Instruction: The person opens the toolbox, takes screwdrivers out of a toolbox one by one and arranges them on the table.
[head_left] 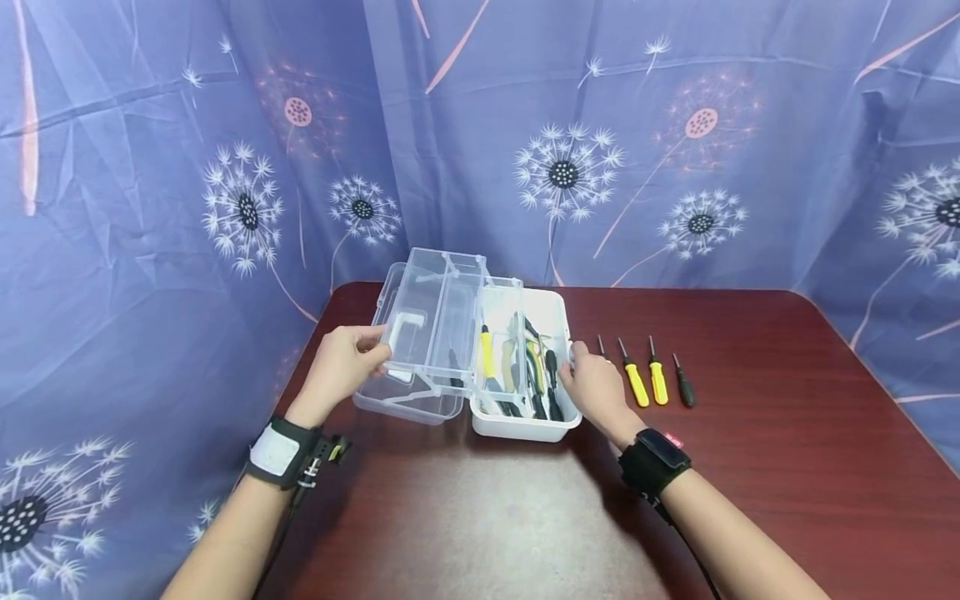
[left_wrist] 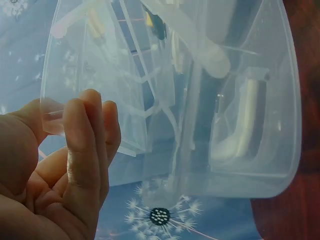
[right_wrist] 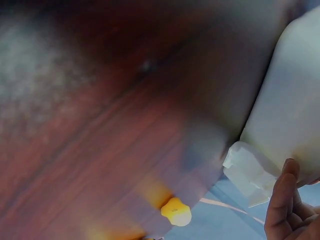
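A white toolbox (head_left: 525, 427) stands on the table with its clear lid (head_left: 408, 408) swung out to the left. Over the lid and part of the box extends a clear divided tray (head_left: 442, 312), raised on its hinge arms. My left hand (head_left: 341, 367) pinches the tray's left edge between thumb and fingers; the left wrist view shows the tray (left_wrist: 115, 75) from close by. At the box's right wall, my right hand (head_left: 596, 387) grips the rim, with fingers (right_wrist: 282, 200) on the outside near a white latch (right_wrist: 250, 172). Inside lie pliers (head_left: 535, 367) and other black- and yellow-handled tools.
Right of the box, several screwdrivers lie in a row on the dark red table (head_left: 787, 433): yellow-handled screwdrivers (head_left: 636, 385), a black-handled screwdriver (head_left: 686, 390), and one partly hidden behind my right hand. A blue dandelion-print curtain (head_left: 480, 167) surrounds the back and left.
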